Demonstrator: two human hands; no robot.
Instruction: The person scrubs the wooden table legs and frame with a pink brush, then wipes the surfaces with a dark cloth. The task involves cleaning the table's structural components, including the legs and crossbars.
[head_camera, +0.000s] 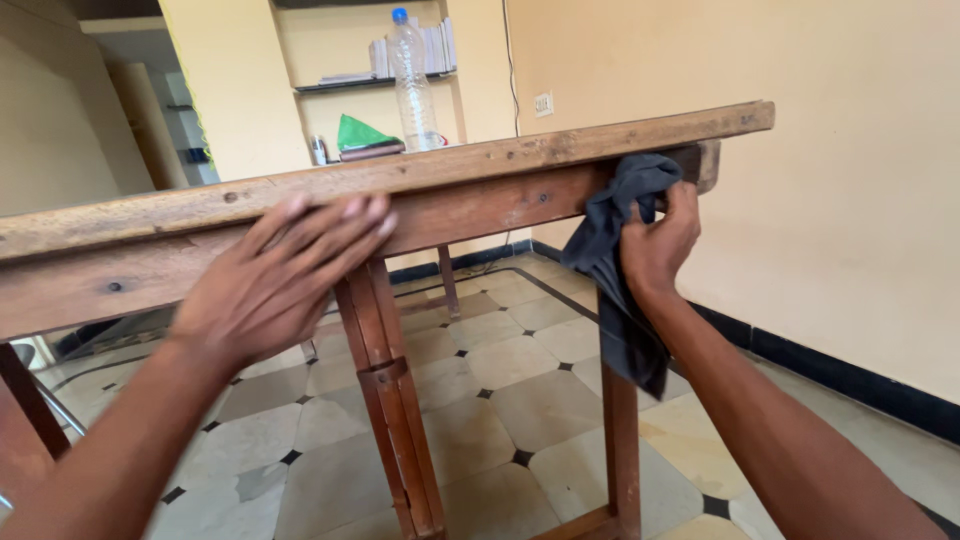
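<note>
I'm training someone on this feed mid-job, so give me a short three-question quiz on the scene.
1. True or false: the left hand lies flat against the wooden table's side rail.
2. What does the right hand hold? A) dark cloth B) sponge C) brush
3. What tall thing stands on the tabletop?

Key:
1. True
2. A
3. A clear plastic bottle with a blue cap

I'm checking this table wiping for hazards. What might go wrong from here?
1. The wooden table looks worn and rough along its edge, so the left hand pressed flat against the side rail may catch a splinter.
2. The plastic bottle stands upright on top; hard rubbing with the dark cloth in the right hand might shake it over.
</note>
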